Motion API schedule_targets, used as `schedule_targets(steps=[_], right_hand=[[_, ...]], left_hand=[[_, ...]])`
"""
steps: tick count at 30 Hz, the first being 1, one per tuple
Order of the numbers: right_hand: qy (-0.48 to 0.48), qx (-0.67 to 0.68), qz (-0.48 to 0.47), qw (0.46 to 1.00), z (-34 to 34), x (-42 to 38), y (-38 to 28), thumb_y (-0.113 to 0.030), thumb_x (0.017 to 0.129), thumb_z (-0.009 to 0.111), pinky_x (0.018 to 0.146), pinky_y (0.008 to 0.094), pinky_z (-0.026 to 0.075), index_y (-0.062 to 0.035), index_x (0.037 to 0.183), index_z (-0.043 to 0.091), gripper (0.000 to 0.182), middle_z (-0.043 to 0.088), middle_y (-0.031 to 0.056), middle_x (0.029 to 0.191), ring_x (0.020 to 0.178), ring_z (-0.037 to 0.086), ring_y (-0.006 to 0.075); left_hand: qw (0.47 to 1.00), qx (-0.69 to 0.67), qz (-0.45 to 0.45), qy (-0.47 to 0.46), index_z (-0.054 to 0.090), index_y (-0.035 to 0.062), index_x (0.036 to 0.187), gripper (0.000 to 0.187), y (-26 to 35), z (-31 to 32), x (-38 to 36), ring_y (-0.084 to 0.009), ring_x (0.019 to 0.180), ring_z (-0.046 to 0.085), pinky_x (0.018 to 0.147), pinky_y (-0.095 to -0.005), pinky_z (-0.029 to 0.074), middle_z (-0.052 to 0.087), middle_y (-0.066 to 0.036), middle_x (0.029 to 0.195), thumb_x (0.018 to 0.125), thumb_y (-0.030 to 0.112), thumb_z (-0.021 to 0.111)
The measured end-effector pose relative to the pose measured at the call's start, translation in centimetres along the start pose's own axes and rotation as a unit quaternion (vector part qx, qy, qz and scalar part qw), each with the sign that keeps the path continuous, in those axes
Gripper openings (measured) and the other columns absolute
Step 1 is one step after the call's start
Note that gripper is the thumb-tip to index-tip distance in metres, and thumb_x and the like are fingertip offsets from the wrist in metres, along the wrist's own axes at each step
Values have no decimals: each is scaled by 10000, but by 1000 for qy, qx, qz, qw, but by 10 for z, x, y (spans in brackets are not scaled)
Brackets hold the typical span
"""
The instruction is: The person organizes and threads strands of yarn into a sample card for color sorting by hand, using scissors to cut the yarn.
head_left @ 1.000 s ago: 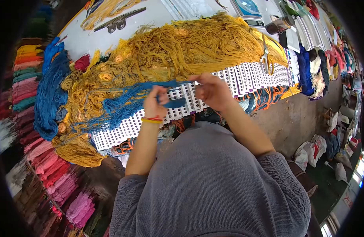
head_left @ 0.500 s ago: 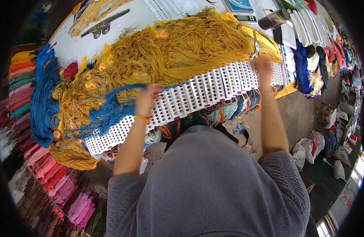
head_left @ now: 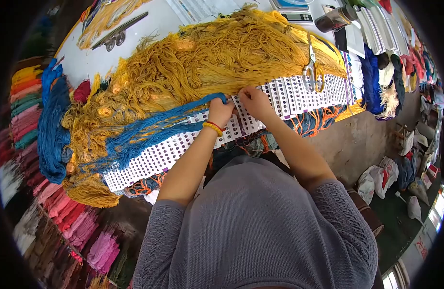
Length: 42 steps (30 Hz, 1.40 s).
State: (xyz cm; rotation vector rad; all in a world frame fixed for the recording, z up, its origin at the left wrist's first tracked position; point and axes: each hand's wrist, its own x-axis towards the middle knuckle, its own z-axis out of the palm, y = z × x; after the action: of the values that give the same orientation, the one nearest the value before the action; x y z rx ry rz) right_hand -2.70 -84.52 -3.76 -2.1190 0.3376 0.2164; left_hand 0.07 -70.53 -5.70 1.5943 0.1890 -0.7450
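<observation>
My left hand [head_left: 221, 112] is closed around the looped end of a skein of blue yarn [head_left: 157, 123], which stretches away to the left across the cards. Just to its right, my right hand [head_left: 255, 102] has its fingers pinched together over the upper edge of the cards; what is between them, if anything, is too small to make out. The row of white cards with holes [head_left: 285, 95] runs under both hands. Behind them lies a large heap of mustard-yellow yarn [head_left: 217, 53]. Open-bladed scissors [head_left: 310, 65] rest at the right, their handles over the cards.
A second dark cutting tool [head_left: 117, 36] lies at the back left. A scale [head_left: 298, 17] and a dark cylindrical container [head_left: 336, 18] stand at the back right. Thick blue skeins [head_left: 53, 127] hang over the left end. Orange and dark strands [head_left: 313, 120] hang below the cards.
My right hand has moved left from the scissors, which now lie uncovered, to beside my left hand. My left hand has moved right, drawing the blue yarn out along the cards.
</observation>
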Motion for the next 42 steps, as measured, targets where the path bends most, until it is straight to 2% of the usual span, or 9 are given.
schedule_targets(steps=[17, 24, 26, 30, 34, 35, 37, 40, 42], right_hand=[[15, 52, 11, 998, 5, -7, 6, -191, 738, 577, 595, 364, 462, -73, 825, 591, 147, 604, 121, 772, 668, 580, 294], [33, 14, -76, 996, -1, -5, 14, -144, 730, 600, 571, 325, 432, -36, 779, 578, 120, 587, 101, 717, 603, 554, 218], [-97, 224, 91, 965, -12, -5, 9, -149, 736, 620, 541, 262, 399, -20, 761, 575, 139, 549, 31, 663, 586, 486, 106], [-90, 318, 96, 939, -8, -5, 18, -153, 760, 617, 553, 217, 386, -21, 794, 574, 143, 533, -14, 660, 596, 450, 65], [-29, 213, 33, 976, 10, -8, 26, -157, 737, 642, 649, 248, 431, -27, 953, 536, 274, 516, 49, 857, 700, 489, 119], [-38, 218, 55, 974, 9, -8, 23, -153, 718, 657, 676, 265, 435, -26, 985, 527, 323, 486, 65, 906, 733, 488, 144], [-30, 208, 57, 976, 7, -10, 19, -149, 714, 656, 674, 267, 437, -26, 983, 531, 321, 495, 65, 902, 729, 494, 147], [-17, 200, 60, 978, 12, -7, 23, -140, 710, 649, 668, 273, 443, -26, 971, 543, 303, 516, 70, 906, 730, 512, 150], [2, 189, 53, 980, 15, -6, 19, -155, 720, 639, 645, 283, 450, -25, 945, 556, 273, 549, 66, 841, 712, 536, 156]], left_hand=[[970, 217, 32, 102, 608, -13, 729, 147, 21, -5, -14, -186, 518, 582, 527, -288, 456, 586, -111, 576, 691, 125, 579], [942, -295, -67, -147, 561, 29, 982, 194, 55, -26, -43, -63, 424, 371, 382, -172, 256, 539, -48, 625, 813, 71, 475], [947, -240, -129, -169, 595, 32, 956, 201, 44, -20, -31, -72, 435, 393, 389, -185, 276, 555, -55, 633, 800, 132, 515], [973, 208, 83, -49, 577, 10, 749, 224, 8, -1, -14, -194, 569, 554, 544, -307, 421, 586, -95, 633, 801, 225, 541], [969, 221, 107, 20, 583, 29, 876, 233, 6, -112, -36, -133, 494, 471, 450, -258, 389, 532, -30, 587, 819, 239, 499], [980, -193, -51, 3, 562, 25, 883, 198, 30, -150, -58, -61, 424, 334, 360, -197, 268, 425, 31, 540, 801, 197, 509], [934, -245, 14, 258, 555, 43, 811, 140, 20, -242, -81, -38, 400, 257, 331, -188, 163, 390, 50, 550, 786, 172, 506], [836, -145, -12, 530, 569, 34, 938, 235, 13, -329, -126, -50, 400, 304, 324, -177, 239, 564, -11, 736, 815, 218, 491], [899, -36, -14, 437, 566, 51, 1006, 301, 16, -308, -120, -51, 461, 416, 364, -168, 301, 607, -61, 867, 843, 283, 463]])
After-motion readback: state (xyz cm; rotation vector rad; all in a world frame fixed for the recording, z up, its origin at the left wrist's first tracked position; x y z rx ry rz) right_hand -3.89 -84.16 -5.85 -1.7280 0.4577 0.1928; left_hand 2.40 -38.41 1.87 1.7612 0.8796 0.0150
